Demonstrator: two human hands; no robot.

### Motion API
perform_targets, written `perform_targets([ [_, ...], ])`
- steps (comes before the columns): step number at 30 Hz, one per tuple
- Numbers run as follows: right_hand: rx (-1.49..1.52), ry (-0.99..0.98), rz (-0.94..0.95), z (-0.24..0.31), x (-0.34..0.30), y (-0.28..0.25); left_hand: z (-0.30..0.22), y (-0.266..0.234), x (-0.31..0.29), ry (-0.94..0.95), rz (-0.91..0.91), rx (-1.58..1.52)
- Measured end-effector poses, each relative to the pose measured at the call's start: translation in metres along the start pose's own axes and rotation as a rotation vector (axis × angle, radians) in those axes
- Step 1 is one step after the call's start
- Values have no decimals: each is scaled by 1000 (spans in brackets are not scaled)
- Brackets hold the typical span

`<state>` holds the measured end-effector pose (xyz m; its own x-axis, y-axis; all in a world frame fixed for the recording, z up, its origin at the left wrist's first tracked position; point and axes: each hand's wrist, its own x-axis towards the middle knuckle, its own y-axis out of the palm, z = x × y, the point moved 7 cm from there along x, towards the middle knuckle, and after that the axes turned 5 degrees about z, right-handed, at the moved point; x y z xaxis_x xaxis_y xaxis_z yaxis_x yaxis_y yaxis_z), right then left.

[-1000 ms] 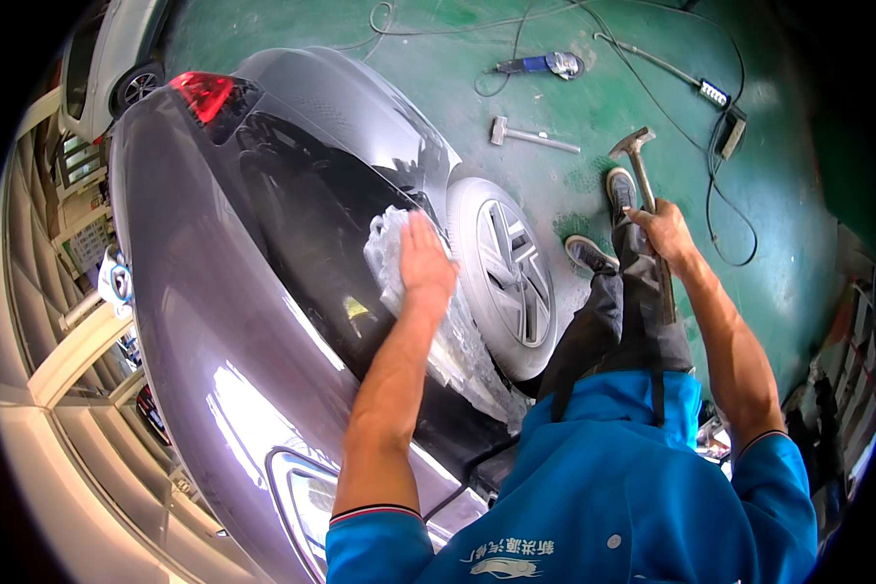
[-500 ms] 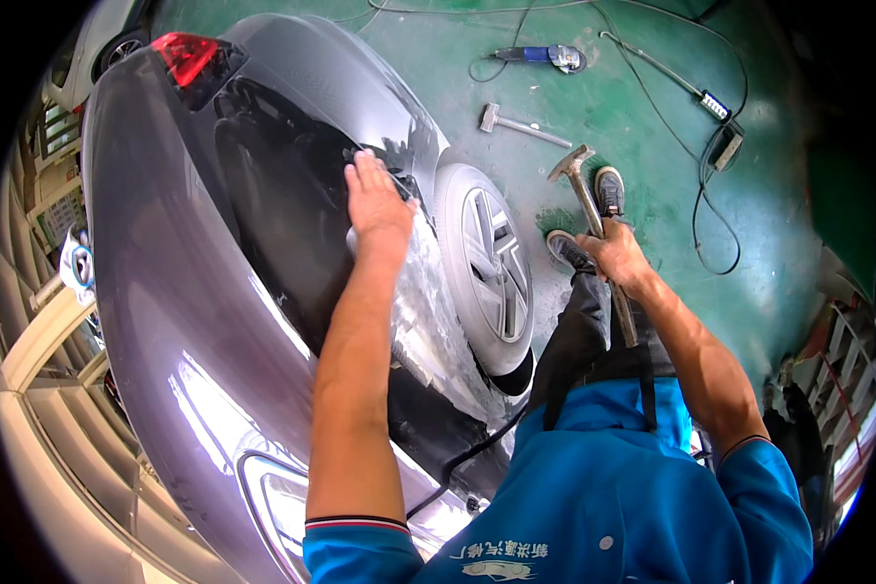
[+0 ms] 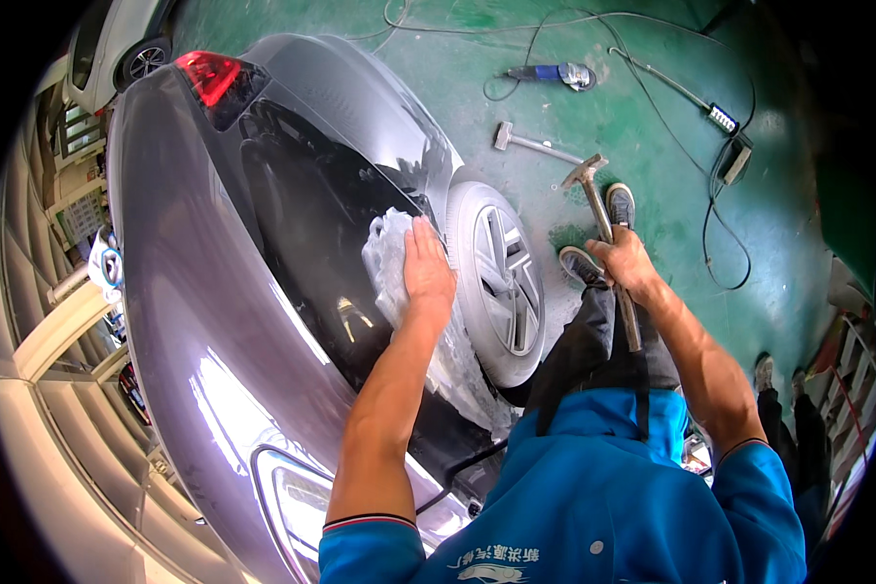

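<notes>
My left hand (image 3: 428, 268) lies flat, fingers stretched, on a rough grey bare-metal patch (image 3: 387, 255) of the car's rear side panel. The patch runs along the wheel arch, bordered by glossy black paint (image 3: 297, 209). Just right of this hand is the rear wheel (image 3: 504, 277), dusty grey with a spoked rim. My right hand (image 3: 625, 261) is closed around the handle of a hammer (image 3: 600, 209). Its metal head points away from me, over the floor, and the handle's end hangs toward my legs. The hammer touches nothing but my hand.
On the green floor (image 3: 642, 127) lie a second hammer (image 3: 540, 146), a blue angle grinder (image 3: 559, 75) and a long rod tool (image 3: 686, 92) with cables. The car's red tail light (image 3: 209, 76) is at far left. Another person's legs (image 3: 793, 419) stand at right.
My left hand has slid nearer to me and rightward along the panel, uncovering the upper end of the bare patch. The right hand still grips the hammer. The whole view has shifted slightly.
</notes>
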<state>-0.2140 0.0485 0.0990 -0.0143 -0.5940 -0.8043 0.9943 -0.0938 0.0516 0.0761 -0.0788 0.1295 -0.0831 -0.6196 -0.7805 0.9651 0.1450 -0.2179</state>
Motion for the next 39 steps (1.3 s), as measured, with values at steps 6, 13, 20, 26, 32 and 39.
perform_targets([
  [6,73,-42,66,-1,6,27,13,0,-10,-20,-85,-74],
  [13,-127,-79,133,15,4,105,35,-5,-2,-76,-99,-133],
  [20,-140,-212,245,42,19,174,-21,6,-56,-8,-107,-355],
  [26,-84,-221,287,74,19,191,-30,2,-86,-56,-206,-671],
  [32,-274,-313,264,80,23,199,-46,-3,-111,-139,-334,-870],
  [39,-100,-229,283,84,21,204,-87,12,-136,-112,-393,-1035],
])
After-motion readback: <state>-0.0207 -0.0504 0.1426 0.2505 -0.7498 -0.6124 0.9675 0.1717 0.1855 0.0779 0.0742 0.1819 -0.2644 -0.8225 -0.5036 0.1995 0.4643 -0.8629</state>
